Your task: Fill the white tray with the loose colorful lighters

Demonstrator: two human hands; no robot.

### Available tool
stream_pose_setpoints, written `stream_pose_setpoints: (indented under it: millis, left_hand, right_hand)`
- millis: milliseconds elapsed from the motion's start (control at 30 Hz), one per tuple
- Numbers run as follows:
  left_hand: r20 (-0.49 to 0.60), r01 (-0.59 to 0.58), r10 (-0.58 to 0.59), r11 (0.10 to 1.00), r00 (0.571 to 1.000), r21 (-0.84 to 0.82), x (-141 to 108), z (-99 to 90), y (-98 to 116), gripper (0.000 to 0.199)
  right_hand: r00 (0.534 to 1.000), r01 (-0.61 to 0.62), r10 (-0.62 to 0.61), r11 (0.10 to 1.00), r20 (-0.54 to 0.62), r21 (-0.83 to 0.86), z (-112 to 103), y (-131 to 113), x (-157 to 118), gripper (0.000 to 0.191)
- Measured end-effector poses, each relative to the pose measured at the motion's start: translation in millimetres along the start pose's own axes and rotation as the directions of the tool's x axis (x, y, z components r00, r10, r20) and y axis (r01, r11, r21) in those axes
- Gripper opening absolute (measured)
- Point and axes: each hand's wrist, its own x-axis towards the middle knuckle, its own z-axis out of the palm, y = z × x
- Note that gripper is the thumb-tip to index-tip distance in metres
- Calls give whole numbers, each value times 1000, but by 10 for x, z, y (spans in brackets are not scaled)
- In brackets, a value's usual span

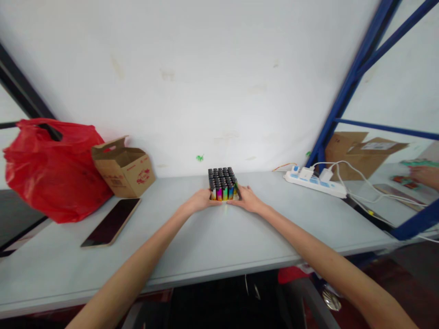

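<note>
A block of several colourful lighters with black tops stands upright in rows on the grey table, close to the wall. My left hand grips its left side, with the thumb along the front lower edge. On the right side my right hand holds it the same way, fingers reaching along the side. Both thumbs point toward each other in front of the block. The far side of the block and some fingertips are hidden.
At the left are a red plastic bag, an open cardboard box and a phone. At the right lie a white power strip with cables, a blue frame, and another person's hand.
</note>
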Motion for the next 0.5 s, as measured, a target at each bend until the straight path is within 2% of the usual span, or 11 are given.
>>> stream_pose_setpoints:
  millis: [200,367,500]
  left_hand:
    - [-3,-31,31,997,1000,-67,10,-5,-61,46]
    - [0,-36,36,998,999,-60,-9,-19,5,47]
    - [-21,-33,31,995,999,-96,-114,-67,1,46]
  right_hand:
    - [1000,-2,2,1000,27,-1,29,-23,-19,73]
    - [1000,-11,11,1000,28,27,23,-61,-2,75]
    - [1000,-15,16,981,-5,193,-28,-47,-27,84]
